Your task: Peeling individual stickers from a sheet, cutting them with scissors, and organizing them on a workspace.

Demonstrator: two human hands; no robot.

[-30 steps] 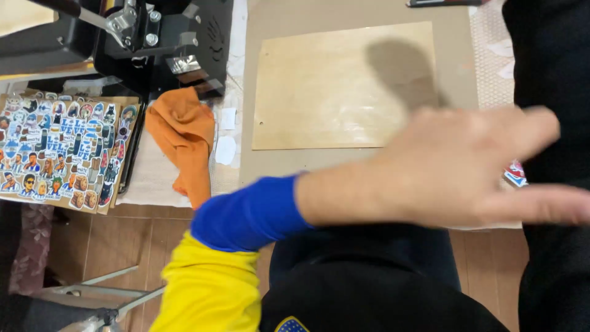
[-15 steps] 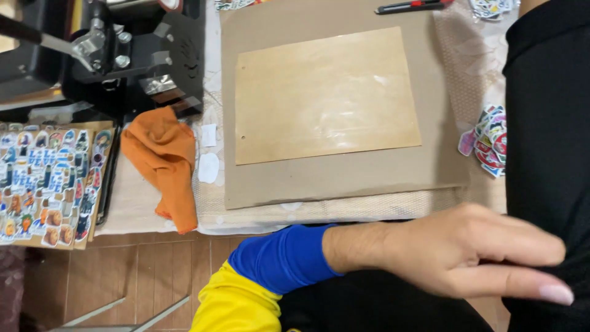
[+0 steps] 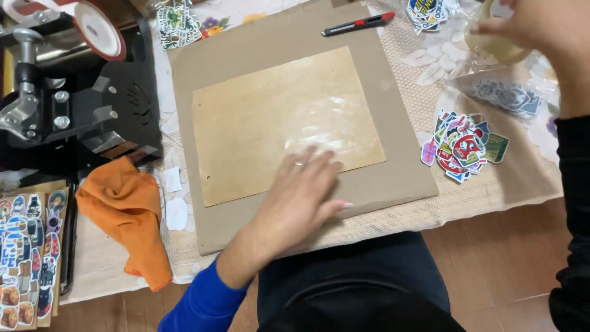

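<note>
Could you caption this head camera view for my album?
Left hand flat on a tan sheet over cardboard, stickers alongside.

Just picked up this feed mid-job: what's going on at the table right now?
The person's left hand lies flat on a tan sheet that sits on a larger cardboard board. The right hand, at the top right, touches a roll of clear tape; the grip is unclear. A pile of stickers lies right of the board, a utility knife at its top edge, an orange cloth to its left.
</note>
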